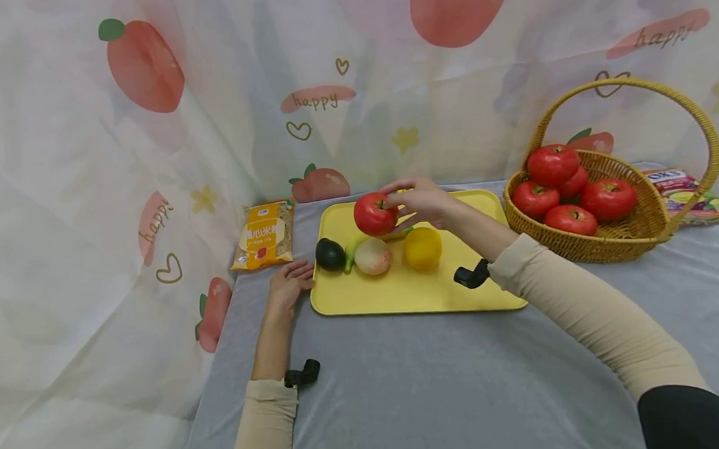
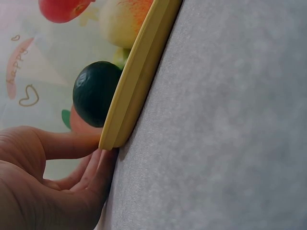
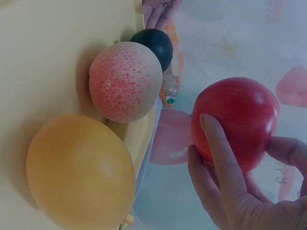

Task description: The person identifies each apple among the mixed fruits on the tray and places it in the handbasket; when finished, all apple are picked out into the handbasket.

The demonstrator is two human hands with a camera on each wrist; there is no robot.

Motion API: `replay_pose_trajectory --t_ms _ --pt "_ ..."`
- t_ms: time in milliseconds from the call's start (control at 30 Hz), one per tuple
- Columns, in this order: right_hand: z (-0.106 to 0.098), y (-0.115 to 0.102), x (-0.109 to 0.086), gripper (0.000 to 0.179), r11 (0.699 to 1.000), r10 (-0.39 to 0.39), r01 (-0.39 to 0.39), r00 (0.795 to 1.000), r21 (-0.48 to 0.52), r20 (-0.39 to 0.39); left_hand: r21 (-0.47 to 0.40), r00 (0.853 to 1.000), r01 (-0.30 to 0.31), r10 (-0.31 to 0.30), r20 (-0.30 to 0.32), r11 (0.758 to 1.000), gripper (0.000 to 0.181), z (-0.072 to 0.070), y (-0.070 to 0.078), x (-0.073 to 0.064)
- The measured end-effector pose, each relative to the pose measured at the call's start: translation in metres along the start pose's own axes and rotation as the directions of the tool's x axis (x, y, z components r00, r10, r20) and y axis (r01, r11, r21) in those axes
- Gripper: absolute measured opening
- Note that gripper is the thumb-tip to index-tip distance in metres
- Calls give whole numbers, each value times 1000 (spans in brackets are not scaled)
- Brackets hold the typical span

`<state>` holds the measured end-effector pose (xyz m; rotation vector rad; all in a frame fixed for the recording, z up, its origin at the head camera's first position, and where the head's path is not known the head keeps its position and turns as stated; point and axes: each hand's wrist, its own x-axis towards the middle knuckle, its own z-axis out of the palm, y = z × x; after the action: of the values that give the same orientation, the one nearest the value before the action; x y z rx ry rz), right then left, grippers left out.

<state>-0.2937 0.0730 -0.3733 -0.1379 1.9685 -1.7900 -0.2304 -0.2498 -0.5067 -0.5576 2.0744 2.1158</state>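
Observation:
My right hand (image 1: 423, 203) grips a red apple (image 1: 373, 217) between thumb and fingers, raised above the back of a yellow tray (image 1: 413, 300); the right wrist view shows its fingers wrapped along the apple's side. On the tray below sit a pale peach with pink speckles (image 1: 372, 257), a round yellow fruit (image 1: 423, 248) and a dark green avocado-like fruit (image 1: 330, 255). A slim green-yellow piece (image 1: 349, 254) lies partly hidden behind the peach. At the tray's left edge, my left hand (image 1: 289, 287) pinches the rim, thumb on top and fingers lower against the side (image 2: 79, 165).
A wicker basket (image 1: 590, 250) with a tall handle stands right of the tray, holding several red apples (image 1: 553, 164). Behind it lies a colourful snack packet (image 1: 682, 194). An orange food bag (image 1: 264, 237) is at the back left. A printed curtain (image 1: 360, 142) hangs behind the grey-covered table (image 1: 437, 384).

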Motion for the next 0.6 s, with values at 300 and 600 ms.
replay_pose_trajectory --t_ms 300,600 --pt "-13 6 -5 45 1000 -2 2 999 -5 -36 8 1000 -4 4 5 1000 59 0 -2 1" --pt "-25 9 -14 46 999 -36 35 996 -24 -77 13 1000 -4 4 4 1000 59 -1 -3 1"
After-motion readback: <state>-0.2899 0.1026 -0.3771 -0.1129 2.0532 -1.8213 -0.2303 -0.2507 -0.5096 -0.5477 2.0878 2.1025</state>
